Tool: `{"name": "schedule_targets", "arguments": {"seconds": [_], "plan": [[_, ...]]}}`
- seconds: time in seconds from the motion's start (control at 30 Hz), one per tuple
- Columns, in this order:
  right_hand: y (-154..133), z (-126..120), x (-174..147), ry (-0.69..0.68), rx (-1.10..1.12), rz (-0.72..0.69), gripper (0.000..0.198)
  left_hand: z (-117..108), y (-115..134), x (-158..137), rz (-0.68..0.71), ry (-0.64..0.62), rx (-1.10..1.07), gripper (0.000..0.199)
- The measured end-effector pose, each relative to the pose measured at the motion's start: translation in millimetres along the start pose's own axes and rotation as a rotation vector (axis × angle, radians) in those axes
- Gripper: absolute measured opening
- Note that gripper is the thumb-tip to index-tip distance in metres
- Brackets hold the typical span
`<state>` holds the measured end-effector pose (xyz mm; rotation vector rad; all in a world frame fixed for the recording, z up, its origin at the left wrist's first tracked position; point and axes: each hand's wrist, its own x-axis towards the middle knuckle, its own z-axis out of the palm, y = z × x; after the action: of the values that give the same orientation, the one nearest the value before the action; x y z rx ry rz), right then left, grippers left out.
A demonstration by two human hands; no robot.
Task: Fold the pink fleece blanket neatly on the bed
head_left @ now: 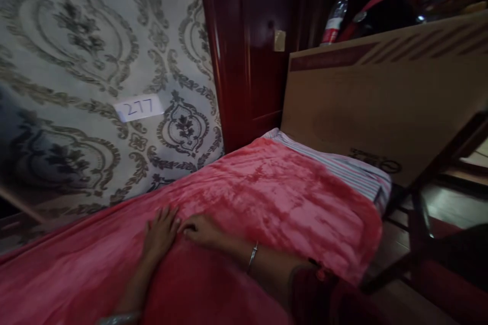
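A red and pink plush blanket (267,188) is spread over the long surface in front of me. My left hand (160,231) lies palm down on it, fingers spread. Just to its right, my right hand (202,229) rests on the same blanket with thumb and fingers curled in, tips against the cloth near my left fingers. A thin bracelet (252,258) circles my right wrist. Beyond the blanket's far right end, a striped cloth (343,167) shows from underneath.
Patterned wallpaper (84,61) with a paper label reading 277 (139,107) runs along the left. A dark red wooden panel (263,76) stands ahead. A large cardboard box (373,96) blocks the far right, a bottle (335,18) above it. Dark folding-chair legs (419,213) stand at right.
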<state>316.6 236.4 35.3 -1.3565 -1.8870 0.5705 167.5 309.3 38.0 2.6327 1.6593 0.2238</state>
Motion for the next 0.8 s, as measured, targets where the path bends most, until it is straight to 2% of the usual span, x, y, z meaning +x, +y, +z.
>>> {"name": "schedule_targets", "arguments": {"seconds": [0.07,0.17,0.23,0.33,0.43,0.53,0.63,0.7,0.8], "plan": [[9,-26,-11,0.042,-0.005,0.026,0.03,0,1,-1,0.008,0.049,-0.008,0.055],[34,-91,-45,0.211,-0.164,0.196,0.03,-5,7,-5,0.022,0.159,-0.041,0.055],[56,-148,-82,0.347,-0.232,0.32,0.032,-12,15,-9,0.069,0.222,-0.086,0.051],[91,-236,-152,0.605,-0.38,0.581,0.045,-23,26,-14,0.136,0.271,-0.141,0.044],[119,-301,-219,0.766,-0.498,0.843,0.052,-28,39,-13,0.166,0.274,-0.146,0.041],[139,-330,-263,0.734,-0.525,1.015,0.046,-22,68,-9,0.242,0.246,-0.169,0.042],[154,-338,-281,0.608,-0.524,1.063,0.033,-9,120,-16,0.455,0.183,-0.251,0.041],[159,-341,-284,0.548,-0.533,1.078,0.029,-2,165,-33,0.616,0.142,-0.304,0.04],[164,-346,-284,0.489,-0.545,1.107,0.027,-2,226,-74,0.804,0.075,-0.346,0.036]]}}
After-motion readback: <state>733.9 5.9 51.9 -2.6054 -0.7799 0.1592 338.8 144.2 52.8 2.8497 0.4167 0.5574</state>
